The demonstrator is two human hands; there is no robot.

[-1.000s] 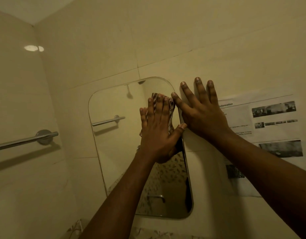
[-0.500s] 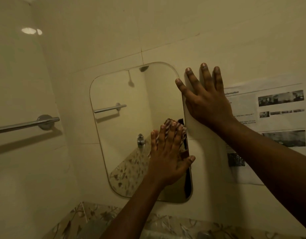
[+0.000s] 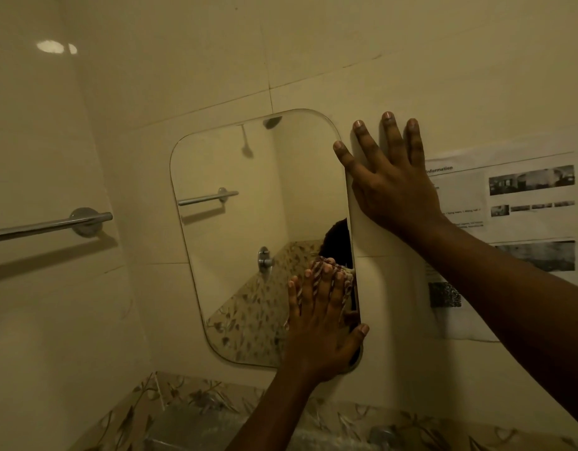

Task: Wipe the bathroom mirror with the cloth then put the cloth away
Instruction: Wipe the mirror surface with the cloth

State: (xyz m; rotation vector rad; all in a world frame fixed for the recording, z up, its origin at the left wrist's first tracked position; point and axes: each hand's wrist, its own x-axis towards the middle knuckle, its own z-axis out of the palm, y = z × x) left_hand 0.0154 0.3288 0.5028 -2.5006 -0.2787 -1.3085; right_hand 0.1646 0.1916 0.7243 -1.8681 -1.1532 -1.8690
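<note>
Low on rounded glass mirror (image 3: pixel 242 222), left hand (image 3: pixel 320 330) presses striped cloth (image 3: pixel 345 278).

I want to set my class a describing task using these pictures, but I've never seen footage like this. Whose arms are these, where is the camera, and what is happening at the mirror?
There is no machine here. All the pictures come from one wide-angle camera worn on a person's head, looking forward and down, so the two arms reaching in are the wearer's own.

The left hand presses a striped cloth flat against the lower right part of the bathroom mirror, with its fingers straight. The right hand holds nothing. It lies open on the tiled wall, just beside the mirror's right edge.

Around them are a metal towel rail on the left wall and a printed sheet stuck to the wall on the right. The second rail and the shower head seen inside the mirror are only reflections.
</note>
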